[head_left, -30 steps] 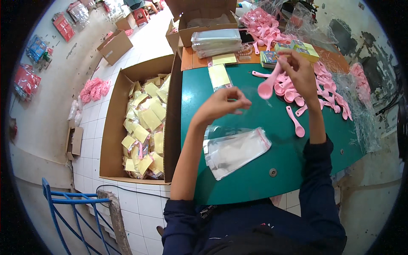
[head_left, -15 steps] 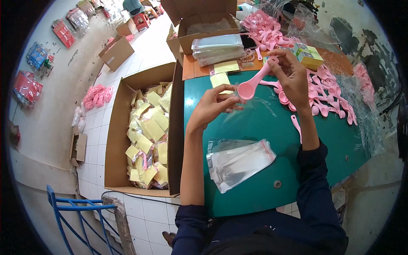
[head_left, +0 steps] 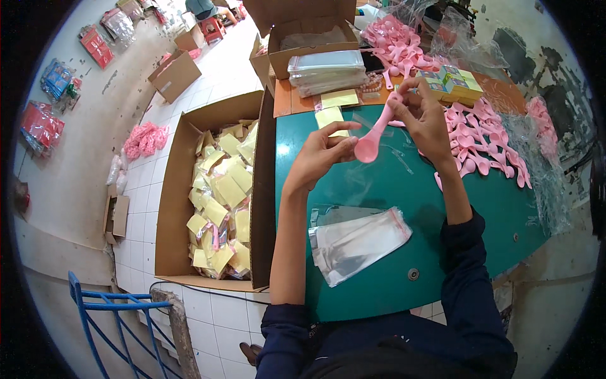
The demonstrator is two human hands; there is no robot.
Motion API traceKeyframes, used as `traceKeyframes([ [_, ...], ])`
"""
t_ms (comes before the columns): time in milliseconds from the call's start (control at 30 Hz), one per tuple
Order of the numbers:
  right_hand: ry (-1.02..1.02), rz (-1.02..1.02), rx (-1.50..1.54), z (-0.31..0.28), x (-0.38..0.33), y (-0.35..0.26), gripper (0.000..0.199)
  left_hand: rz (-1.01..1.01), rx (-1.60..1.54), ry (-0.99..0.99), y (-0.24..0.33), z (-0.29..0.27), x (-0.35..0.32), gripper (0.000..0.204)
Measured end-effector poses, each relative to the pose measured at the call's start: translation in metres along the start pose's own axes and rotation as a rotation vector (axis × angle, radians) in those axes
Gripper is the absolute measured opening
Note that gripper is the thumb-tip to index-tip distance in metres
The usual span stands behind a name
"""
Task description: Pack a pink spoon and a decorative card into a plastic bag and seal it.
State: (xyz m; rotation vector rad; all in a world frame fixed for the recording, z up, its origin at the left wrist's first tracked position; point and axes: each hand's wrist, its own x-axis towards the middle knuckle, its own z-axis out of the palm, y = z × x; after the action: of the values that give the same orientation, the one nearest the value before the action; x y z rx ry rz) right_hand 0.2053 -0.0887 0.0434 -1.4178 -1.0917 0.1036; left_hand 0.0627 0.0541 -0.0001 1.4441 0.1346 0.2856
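My right hand (head_left: 426, 120) pinches the handle of a pink plastic spoon (head_left: 375, 136) above the green table (head_left: 379, 196). The spoon's bowl points down-left and meets the fingertips of my left hand (head_left: 322, 155). Those fingers are pinched on what looks like a thin clear bag, barely visible. A yellow card (head_left: 329, 116) lies on the table just behind my left hand. A loose stack of clear bags (head_left: 356, 243) lies nearer to me, below both hands.
A pile of pink spoons (head_left: 483, 136) covers the table's right side, with small coloured boxes (head_left: 456, 83) behind it. More clear bags (head_left: 328, 66) and yellow cards (head_left: 339, 99) sit at the back. A cardboard box (head_left: 170, 208) of yellow packets stands on the floor at left; a blue rack (head_left: 107, 316) is lower left.
My right hand has carried the pink spoon left from the pile, turning its bowl down toward my left hand. My left hand has lifted slightly and now meets the bowl.
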Motion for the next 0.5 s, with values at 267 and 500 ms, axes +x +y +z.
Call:
traceKeyframes([
  [267,-0.02,-0.061,-0.025,0.012,-0.003,0.003,0.016,-0.062,0.062,0.146,0.003,0.005,0.003,0.034],
  [500,-0.254,-0.188,0.033,-0.023,0.045,0.049,0.021,0.065,-0.057,0.065,0.011,0.001,-0.001,0.034],
])
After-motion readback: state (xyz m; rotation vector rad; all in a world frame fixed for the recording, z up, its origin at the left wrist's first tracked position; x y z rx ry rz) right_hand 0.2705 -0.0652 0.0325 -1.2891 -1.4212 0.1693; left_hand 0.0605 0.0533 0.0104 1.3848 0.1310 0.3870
